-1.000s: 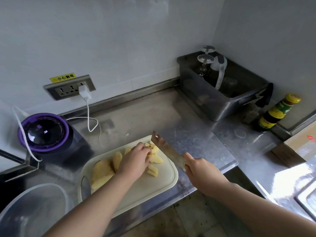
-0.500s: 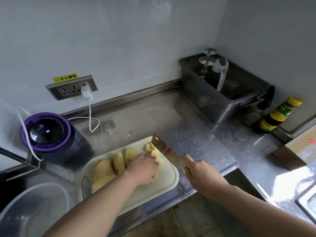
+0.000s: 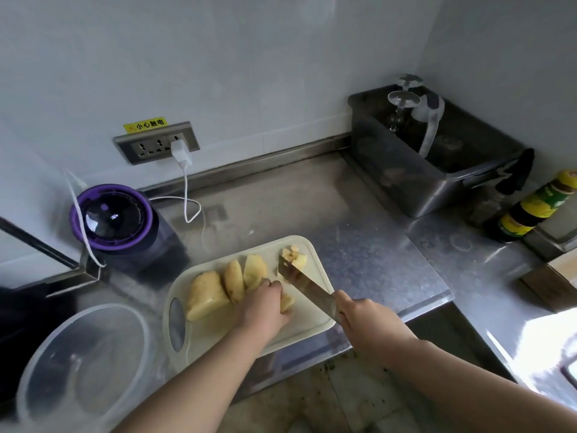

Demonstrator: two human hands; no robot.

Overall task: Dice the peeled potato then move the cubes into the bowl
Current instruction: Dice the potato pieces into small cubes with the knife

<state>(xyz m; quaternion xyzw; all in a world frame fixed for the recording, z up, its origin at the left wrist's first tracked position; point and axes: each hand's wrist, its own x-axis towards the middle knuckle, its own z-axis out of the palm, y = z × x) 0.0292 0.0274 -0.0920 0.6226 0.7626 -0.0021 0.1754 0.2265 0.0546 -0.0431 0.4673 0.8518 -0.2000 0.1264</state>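
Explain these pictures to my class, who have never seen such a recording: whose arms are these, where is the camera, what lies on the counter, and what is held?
There is no machine here. A person works with bare hands, and one camera worn on the head looks down at them. The left hand holds a potato piece down on the white cutting board. The right hand grips a knife, its blade over the board. Larger potato slices lie to the left and a few cubes at the far end. A clear bowl waits at the lower left, with no cubes visible in it. Everything rests on a steel counter.
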